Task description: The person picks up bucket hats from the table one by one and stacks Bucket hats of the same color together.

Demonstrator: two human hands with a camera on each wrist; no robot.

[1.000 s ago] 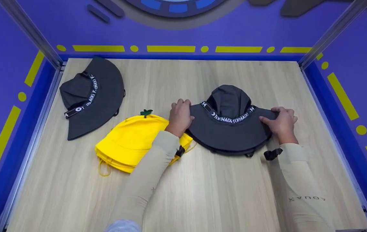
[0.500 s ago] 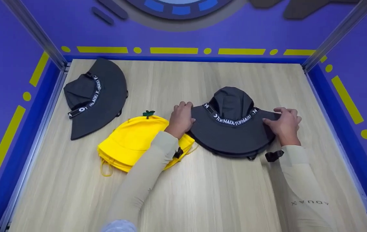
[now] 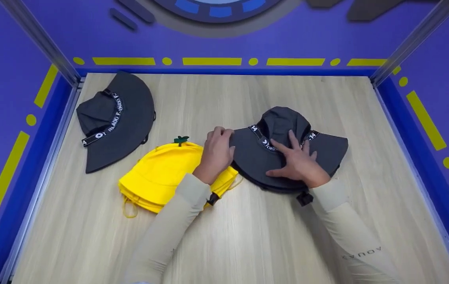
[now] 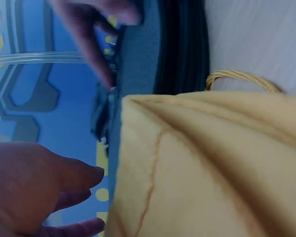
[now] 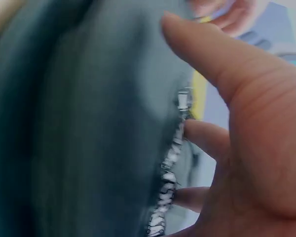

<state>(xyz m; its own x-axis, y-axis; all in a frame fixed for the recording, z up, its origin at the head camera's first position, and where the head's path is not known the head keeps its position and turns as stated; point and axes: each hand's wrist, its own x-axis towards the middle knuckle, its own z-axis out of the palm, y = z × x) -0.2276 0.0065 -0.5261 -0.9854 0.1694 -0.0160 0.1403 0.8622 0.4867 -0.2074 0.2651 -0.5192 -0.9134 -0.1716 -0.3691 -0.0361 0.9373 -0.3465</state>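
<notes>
A dark grey wide-brimmed bucket hat (image 3: 248, 157) with a lettered band lies at the right of the table, crown pointing away; several brim edges show at its front. My right hand (image 3: 299, 163) is spread over its front brim and band, fingers straight. At the brim's left edge is my left hand (image 3: 217, 154), fingers loosely bent. In the left wrist view that hand's fingertips lie near the brim with nothing visible between them. Partly under my left forearm are yellow bucket hats (image 3: 161, 167), stacked, with a green sprout on top.
Another dark grey brimmed hat (image 3: 135, 122) lies at the back left of the wooden table (image 3: 248, 236). Blue-purple panels (image 3: 208, 43) with yellow dashes enclose the back and both sides. A yellow cord (image 3: 130, 209) hangs from the yellow hats.
My right hand has left the brim's right edge and moved left onto the hat's front, fingers spreading. My left hand has loosened and shifted slightly left. The hats have stayed in place.
</notes>
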